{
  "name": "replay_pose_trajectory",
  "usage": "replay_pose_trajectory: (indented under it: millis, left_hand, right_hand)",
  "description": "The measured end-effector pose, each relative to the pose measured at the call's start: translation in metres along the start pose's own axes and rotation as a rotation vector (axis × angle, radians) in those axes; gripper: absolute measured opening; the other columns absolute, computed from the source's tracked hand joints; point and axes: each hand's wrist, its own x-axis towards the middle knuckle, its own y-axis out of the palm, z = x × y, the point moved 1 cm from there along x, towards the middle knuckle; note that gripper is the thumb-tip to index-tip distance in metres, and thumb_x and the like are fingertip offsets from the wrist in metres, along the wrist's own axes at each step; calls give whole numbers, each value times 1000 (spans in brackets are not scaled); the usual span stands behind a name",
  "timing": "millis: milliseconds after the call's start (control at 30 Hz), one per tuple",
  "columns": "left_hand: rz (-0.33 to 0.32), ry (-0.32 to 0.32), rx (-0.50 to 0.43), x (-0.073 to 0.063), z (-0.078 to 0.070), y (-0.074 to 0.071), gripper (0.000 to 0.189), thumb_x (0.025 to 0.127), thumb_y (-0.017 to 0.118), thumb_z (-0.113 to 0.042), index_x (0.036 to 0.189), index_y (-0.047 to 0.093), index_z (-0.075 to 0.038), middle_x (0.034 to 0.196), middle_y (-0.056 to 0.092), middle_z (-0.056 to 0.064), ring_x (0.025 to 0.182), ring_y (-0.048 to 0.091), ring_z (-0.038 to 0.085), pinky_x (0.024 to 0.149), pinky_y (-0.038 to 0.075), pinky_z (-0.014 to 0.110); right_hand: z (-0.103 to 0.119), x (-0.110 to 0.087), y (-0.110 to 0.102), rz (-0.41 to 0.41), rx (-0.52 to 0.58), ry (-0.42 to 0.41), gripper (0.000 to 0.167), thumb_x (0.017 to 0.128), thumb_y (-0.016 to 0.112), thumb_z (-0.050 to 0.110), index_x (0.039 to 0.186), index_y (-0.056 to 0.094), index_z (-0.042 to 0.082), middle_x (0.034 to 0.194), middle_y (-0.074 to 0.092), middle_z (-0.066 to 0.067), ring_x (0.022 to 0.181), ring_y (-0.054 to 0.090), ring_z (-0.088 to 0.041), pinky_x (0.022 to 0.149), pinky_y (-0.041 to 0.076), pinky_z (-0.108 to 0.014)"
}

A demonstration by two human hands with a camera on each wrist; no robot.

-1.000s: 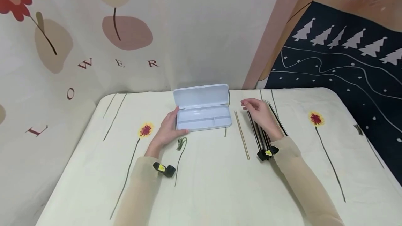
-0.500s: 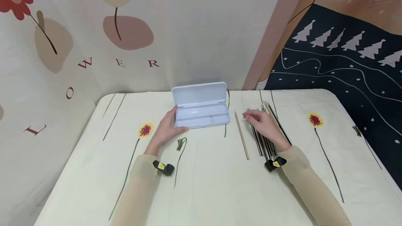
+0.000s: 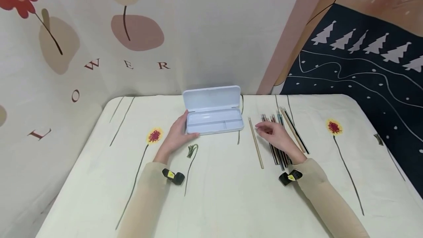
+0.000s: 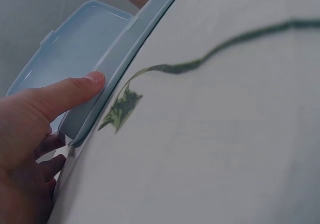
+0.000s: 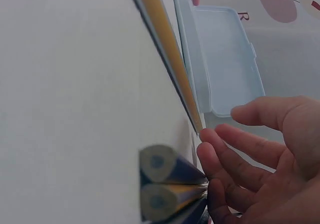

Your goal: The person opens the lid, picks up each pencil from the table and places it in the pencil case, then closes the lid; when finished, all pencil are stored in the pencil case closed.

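A pale blue pencil case (image 3: 211,99) stands open near the back of the table, its lid raised and its divided tray bare. My left hand (image 3: 173,139) holds its left end; in the left wrist view the thumb presses the front wall and the other fingers lie round the corner. Over a bunch of pencils (image 3: 278,155) hovers my right hand (image 3: 280,137), fingers loosely bent with nothing between them. The right wrist view shows its fingertips by the blunt pencil ends (image 5: 159,163). A single gold pencil (image 3: 256,144) lies between case and bunch.
A white tablecloth (image 3: 218,186) with printed flowers covers the table. Behind it hangs a pale printed curtain (image 3: 211,39); a dark blue cloth with white trees (image 3: 350,69) hangs at the right.
My right hand has drawn back toward me and slightly right, uncovering more pencil tops. The pencils beneath it lie more spread out. The case has slid back slightly, with my left hand still on it.
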Motion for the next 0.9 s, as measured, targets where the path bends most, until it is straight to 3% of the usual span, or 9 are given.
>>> replay_pose_trajectory:
  millis: [367, 533, 900]
  left_hand:
    - [-54, 77, -10, -2, 0, 1, 101, 80, 77, -36, 153, 17, 0, 153, 24, 26, 140, 21, 42, 113, 17, 54]
    - [-36, 48, -4, -1, 0, 1, 101, 79, 78, -30, 154, 15, -2, 155, 22, 23, 141, 20, 39, 114, 16, 51]
    - [-23, 17, 14, 0, 1, 1, 100, 80, 79, -28, 154, 15, -3, 156, 22, 20, 142, 20, 36, 114, 16, 50]
  right_hand:
    - [-3, -3, -5, 47, 10, 9, 27, 89, 64, 0, 115, 64, -6, 101, 68, -14, 88, 63, -25, 73, 51, -29]
    - [-6, -8, -16, 28, 26, 3, 27, 91, 63, 1, 116, 63, -8, 102, 68, -18, 89, 63, -29, 75, 51, -27]
    - [-12, -26, -51, -54, 13, 118, 30, 94, 61, 5, 121, 61, -8, 114, 64, -23, 96, 59, -30, 75, 48, -18]
